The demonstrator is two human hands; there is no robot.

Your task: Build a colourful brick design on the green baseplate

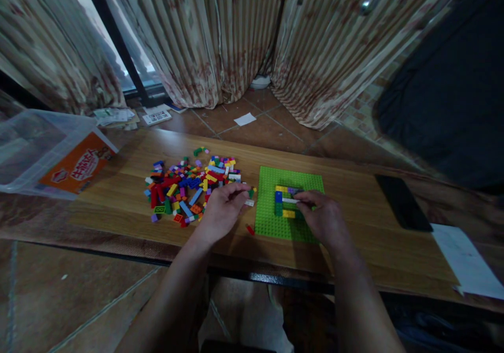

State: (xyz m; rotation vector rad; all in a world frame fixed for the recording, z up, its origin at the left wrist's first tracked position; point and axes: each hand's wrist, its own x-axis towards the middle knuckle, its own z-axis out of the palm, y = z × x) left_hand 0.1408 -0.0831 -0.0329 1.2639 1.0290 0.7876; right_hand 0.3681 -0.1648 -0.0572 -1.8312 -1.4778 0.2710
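Note:
A green baseplate [275, 221] lies on the wooden table [346, 227], with a small build of yellow, blue, purple and green bricks [284, 201] on it. My right hand [321, 216] rests on the plate, fingers pinched on a thin white brick [289, 200] at the build. My left hand [224, 208] sits at the right edge of a pile of loose coloured bricks [189, 187], fingers curled and pinched together; what they hold is too small to make out. A white brick [249, 203] and a red brick [250, 230] lie loose between hand and plate.
A clear plastic bin with an orange label [51, 156] stands at the table's left end. A black phone [402, 201] and white paper [468, 261] lie at the right. Curtains [220, 38] and tiled floor with scattered papers are behind the table.

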